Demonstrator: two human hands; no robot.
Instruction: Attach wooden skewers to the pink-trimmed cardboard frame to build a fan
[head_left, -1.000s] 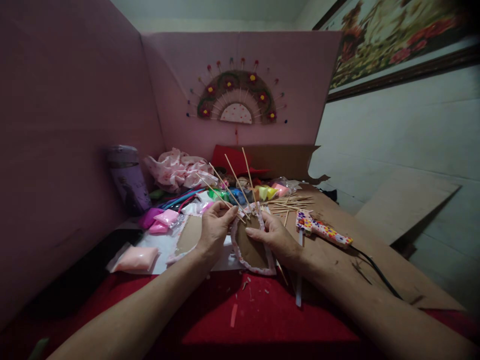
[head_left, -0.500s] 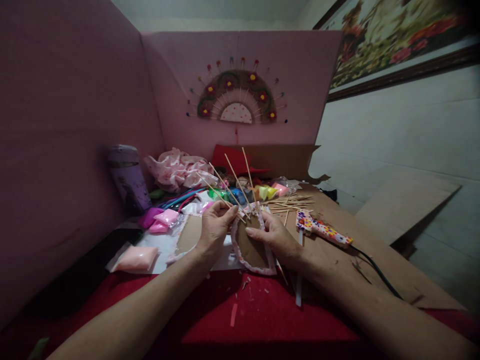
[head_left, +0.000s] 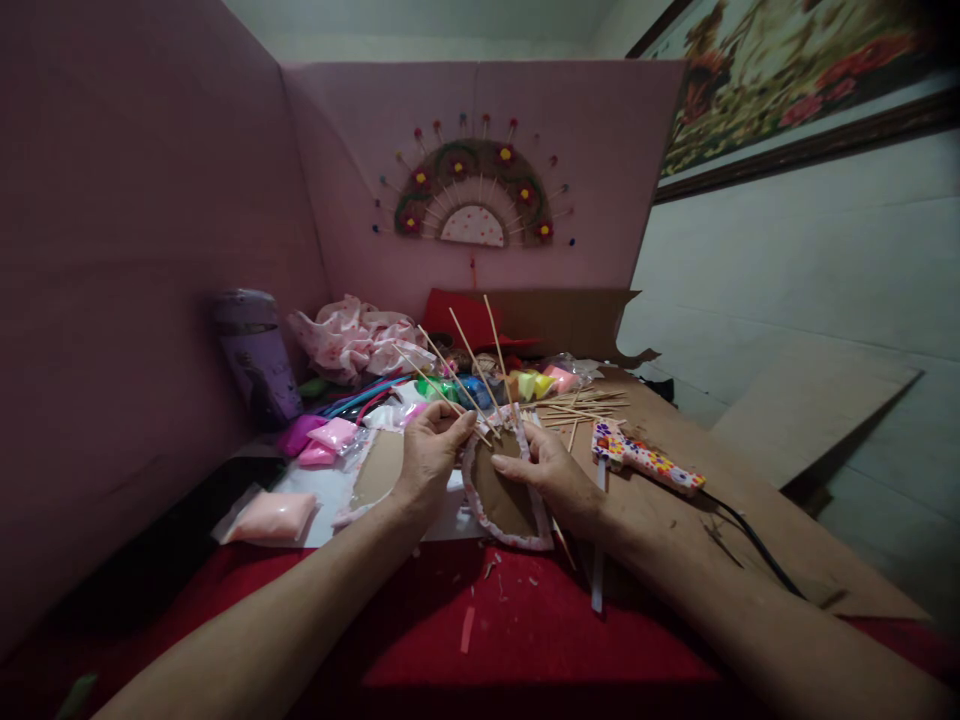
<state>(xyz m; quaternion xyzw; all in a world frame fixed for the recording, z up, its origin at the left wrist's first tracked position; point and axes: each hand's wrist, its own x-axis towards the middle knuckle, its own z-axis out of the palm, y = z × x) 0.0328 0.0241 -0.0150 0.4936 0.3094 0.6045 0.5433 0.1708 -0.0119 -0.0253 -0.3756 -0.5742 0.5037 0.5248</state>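
A half-round cardboard piece [head_left: 508, 498] edged with pink-and-white patterned fabric is tilted up before me. My right hand [head_left: 559, 475] grips its right side, thumb across the bare brown face. Several thin wooden sticks [head_left: 469, 345] fan upward from its top edge. My left hand [head_left: 433, 452] is closed, thumb and fingers pinching the lower part of the leftmost stick [head_left: 420, 367] against the cardboard's upper left edge. Its fingertips are partly hidden. A second fabric-edged cardboard piece [head_left: 377, 468] lies behind my left wrist.
A flower-patterned glue gun [head_left: 645, 462] with a cord lies on the right on a cardboard sheet [head_left: 757, 520], by a pile of loose sticks [head_left: 589, 407]. Clay packets [head_left: 270, 515], crumpled fabric [head_left: 356, 340] and a purple tumbler [head_left: 256, 355] stand left. A decorated fan [head_left: 472, 180] hangs behind.
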